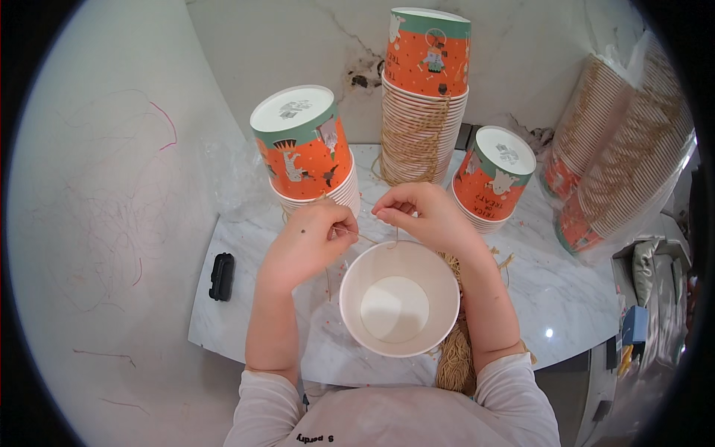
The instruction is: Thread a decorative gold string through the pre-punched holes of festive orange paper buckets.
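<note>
String (364, 238) is pinched between closed thumb and fingers by the left hand (319, 237), just beyond the far rim of the white cup (441, 298) on the table (555, 298). The right hand's (424, 214) fingertips are drawn together; whether string is gripped there cannot be told.

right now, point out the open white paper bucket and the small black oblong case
Open white paper bucket (395, 309), head view: inner bottom.
Small black oblong case (221, 276), head view: top face.

Far: tall cup stack (424, 100), shorter stacks (307, 160) flanking, bar your reach. Near centre: open cup (400, 335). Right: bare tabletop (566, 294), you can pass.
</note>
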Demonstrator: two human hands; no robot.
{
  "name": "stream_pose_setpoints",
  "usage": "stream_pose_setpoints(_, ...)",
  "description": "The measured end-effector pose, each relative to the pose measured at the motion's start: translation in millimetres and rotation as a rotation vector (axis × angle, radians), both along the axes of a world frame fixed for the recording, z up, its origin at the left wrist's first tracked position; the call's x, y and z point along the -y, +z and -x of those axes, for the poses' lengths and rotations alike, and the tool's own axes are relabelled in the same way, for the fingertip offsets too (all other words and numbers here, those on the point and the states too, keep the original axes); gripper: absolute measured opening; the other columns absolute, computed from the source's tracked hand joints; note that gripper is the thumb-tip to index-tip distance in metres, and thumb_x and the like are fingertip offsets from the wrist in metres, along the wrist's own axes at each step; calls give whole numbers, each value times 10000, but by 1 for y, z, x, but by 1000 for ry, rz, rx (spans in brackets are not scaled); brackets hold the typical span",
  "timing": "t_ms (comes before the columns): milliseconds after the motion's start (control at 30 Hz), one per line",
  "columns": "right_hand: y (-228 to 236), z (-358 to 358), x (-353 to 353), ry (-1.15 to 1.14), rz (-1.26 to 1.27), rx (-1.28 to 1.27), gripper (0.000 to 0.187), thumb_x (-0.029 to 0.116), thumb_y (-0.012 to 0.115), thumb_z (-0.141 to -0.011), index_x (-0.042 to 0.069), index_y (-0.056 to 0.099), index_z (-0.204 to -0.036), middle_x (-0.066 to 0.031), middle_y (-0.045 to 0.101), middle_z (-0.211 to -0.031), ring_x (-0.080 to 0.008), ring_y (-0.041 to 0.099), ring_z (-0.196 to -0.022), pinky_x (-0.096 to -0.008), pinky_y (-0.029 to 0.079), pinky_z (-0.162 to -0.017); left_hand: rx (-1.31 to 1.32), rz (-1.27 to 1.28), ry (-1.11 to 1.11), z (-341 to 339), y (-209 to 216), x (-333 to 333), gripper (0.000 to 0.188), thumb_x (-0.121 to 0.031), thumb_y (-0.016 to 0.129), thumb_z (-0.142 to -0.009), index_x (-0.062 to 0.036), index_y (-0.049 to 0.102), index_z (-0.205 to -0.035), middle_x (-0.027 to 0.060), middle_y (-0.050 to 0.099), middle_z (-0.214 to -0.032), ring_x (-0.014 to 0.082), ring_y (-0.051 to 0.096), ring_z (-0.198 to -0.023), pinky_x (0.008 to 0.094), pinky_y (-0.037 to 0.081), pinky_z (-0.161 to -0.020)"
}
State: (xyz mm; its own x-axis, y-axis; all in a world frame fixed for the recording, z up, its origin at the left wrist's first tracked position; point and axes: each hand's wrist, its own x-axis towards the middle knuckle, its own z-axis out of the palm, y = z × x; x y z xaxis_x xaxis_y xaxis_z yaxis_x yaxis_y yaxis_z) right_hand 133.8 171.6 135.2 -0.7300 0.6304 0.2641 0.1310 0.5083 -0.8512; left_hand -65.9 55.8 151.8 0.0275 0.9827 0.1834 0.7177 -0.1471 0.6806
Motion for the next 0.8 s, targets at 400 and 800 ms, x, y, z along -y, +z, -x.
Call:
stream_pose_setpoints(400, -1, 0, -5, 193, 101, -66, 151, 68, 692, -931, 3, 650, -1061, -15, 673, -853, -80, 618, -785, -261, 513, -706, 181, 47, 45, -7, 5, -5, 171, -153, 745, -859, -9, 689, -933, 20, 579, -721, 82, 442, -590, 286, 392, -563)
stream_pose_setpoints(800, 0, -7, -3, 284, 144, -29, 239, 2, 643, -926, 34, 548, -1142, 2, 622, -932, -76, 622, -846, -246, 520, -772, 431, 53, 49, -7, -8, -15, 157, -90, 748, -851, 30, 670, -916, 0, 664, -810, 20, 485, -625, 225, 409, -568)
